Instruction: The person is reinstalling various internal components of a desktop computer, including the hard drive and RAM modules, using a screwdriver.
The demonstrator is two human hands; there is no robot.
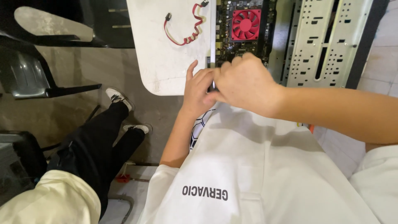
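Hands point(226, 85) meet at open PC case point(319, 41) (mobo point(238, 41) inside).

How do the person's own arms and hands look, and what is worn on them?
Both forearms are bare, without gloves; no watch or rings are visible. The left hand and right hand come from short white sleeves of a white shirt.

Both hands point(222, 85) together — motherboard point(232, 45) edge.
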